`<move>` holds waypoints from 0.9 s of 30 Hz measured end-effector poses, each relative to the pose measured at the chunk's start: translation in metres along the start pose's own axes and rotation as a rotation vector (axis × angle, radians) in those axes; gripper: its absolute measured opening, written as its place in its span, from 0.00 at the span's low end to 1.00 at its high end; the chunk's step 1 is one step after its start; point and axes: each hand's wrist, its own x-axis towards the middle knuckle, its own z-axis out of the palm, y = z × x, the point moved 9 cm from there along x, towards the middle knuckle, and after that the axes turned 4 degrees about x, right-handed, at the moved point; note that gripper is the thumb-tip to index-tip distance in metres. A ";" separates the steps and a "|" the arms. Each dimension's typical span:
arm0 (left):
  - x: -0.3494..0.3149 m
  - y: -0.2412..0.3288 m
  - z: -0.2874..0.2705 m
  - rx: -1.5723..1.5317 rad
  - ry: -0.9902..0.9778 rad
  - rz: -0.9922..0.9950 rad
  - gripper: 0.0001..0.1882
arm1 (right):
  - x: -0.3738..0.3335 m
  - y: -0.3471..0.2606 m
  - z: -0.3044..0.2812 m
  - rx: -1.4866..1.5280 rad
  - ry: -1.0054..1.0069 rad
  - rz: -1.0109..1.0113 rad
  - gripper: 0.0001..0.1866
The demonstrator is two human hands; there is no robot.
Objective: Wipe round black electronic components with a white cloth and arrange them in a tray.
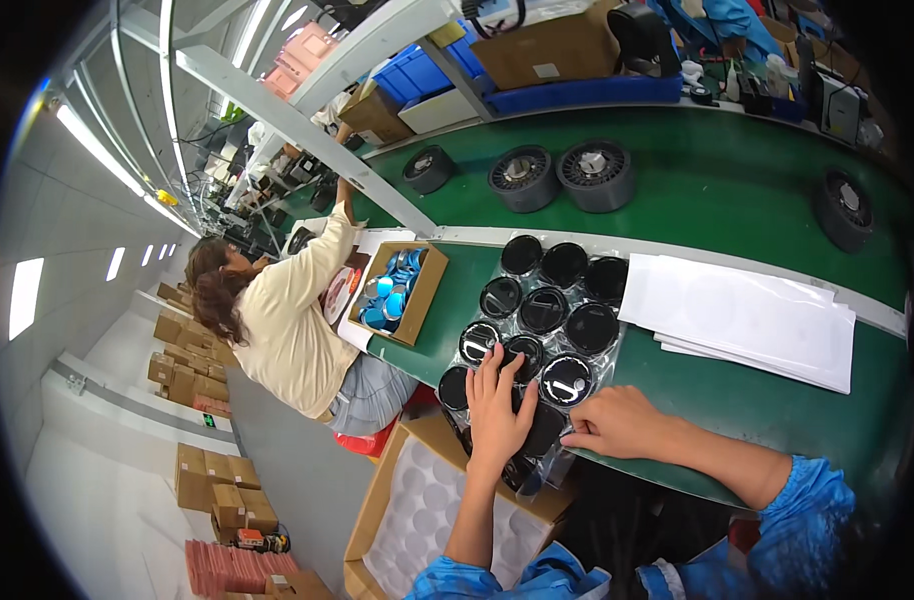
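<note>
A clear plastic blister tray (609,372) of glossy black round caps lies on the green bench and hangs over its near edge. My left hand (498,412) rests over the near left caps, fingers stretched and apart, touching a black cap (524,352). Beside the tray's near right corner, my right hand (617,422) is closed with its fingers curled under. Whatever is in those fingers, if anything, is hidden. Another black cap (566,381) with a bright reflection sits just beyond my right hand.
White sheets (742,320) lie right of the tray. Below the bench edge stands a carton (377,520) with a round-pocketed white insert. Dark grey wheels (595,175) stand on the green surface beyond the rail. A co-worker (292,310) sits at left near a box of blue parts (424,290).
</note>
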 end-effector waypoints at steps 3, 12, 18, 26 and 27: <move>-0.001 0.002 -0.003 -0.011 0.011 -0.006 0.26 | -0.004 0.005 0.003 -0.013 0.012 0.014 0.23; -0.097 -0.031 -0.065 -0.459 0.419 -0.320 0.04 | -0.004 -0.001 0.004 -0.065 0.025 -0.001 0.23; -0.248 -0.040 0.031 -1.083 0.007 -0.844 0.20 | 0.000 0.000 0.003 -0.071 0.016 0.020 0.22; -0.223 0.026 0.072 -1.870 -0.227 -1.025 0.36 | 0.001 0.004 0.002 -0.074 0.044 -0.006 0.22; -0.218 0.022 0.081 -1.978 -0.217 -1.001 0.37 | 0.000 0.003 0.002 -0.069 0.045 -0.005 0.22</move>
